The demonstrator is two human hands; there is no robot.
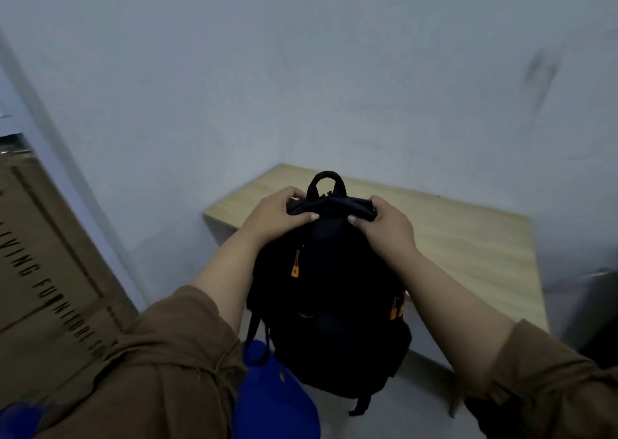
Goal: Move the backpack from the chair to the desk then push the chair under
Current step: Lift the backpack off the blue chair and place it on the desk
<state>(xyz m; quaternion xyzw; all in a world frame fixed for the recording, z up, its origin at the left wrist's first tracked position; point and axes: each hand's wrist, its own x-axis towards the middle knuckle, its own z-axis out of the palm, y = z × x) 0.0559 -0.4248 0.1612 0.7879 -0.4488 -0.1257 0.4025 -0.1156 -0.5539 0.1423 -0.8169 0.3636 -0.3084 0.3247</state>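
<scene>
A black backpack (329, 301) with orange zipper pulls hangs upright in the air, in front of the light wooden desk (468, 238). My left hand (277, 213) grips its top edge on the left side and my right hand (384, 221) grips the top on the right. Its carry loop stands up between my hands. The bag's lower part hangs over the desk's front edge and above a blue chair (271, 395), whose rounded top shows just below and left of the bag. Straps dangle from the bottom of the backpack.
The desk sits in a corner between two pale blue-grey walls. A large cardboard box (43, 271) with printed lettering leans at the left. A dark object (598, 308) stands at the right edge beside the desk.
</scene>
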